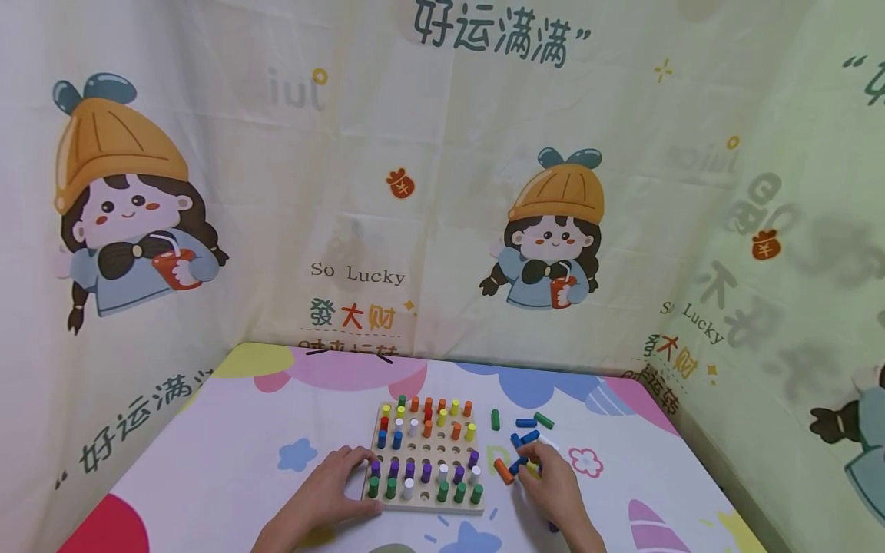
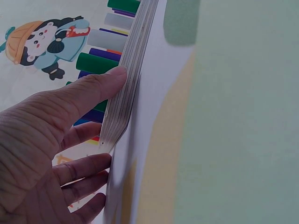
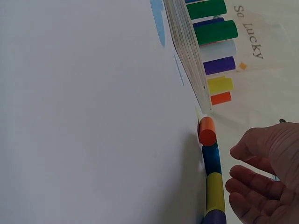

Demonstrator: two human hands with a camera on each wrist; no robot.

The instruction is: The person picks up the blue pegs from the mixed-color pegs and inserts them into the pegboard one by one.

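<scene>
A wooden pegboard [image 1: 452, 455] stands on the table, set with rows of coloured pegs and some bare holes in the middle. My left hand [image 1: 332, 484] holds its near left corner. In the left wrist view the thumb presses on the layered edge of the board [image 2: 124, 93], with the fingers round the side. Over the loose pegs to the right, my right hand [image 1: 549, 480] hovers with thumb and fingers apart, nothing between them. Closest to it in the right wrist view lie a blue peg [image 3: 211, 158] and a yellow peg [image 3: 215, 192], beside an orange peg [image 3: 208, 131].
Beyond the right hand lie more loose pegs, among them a green peg [image 1: 495, 419], a blue peg [image 1: 526, 423] and another green peg [image 1: 544, 420]. A patterned cloth [image 1: 456, 253] hangs as walls behind and beside the printed tabletop [image 1: 228, 453].
</scene>
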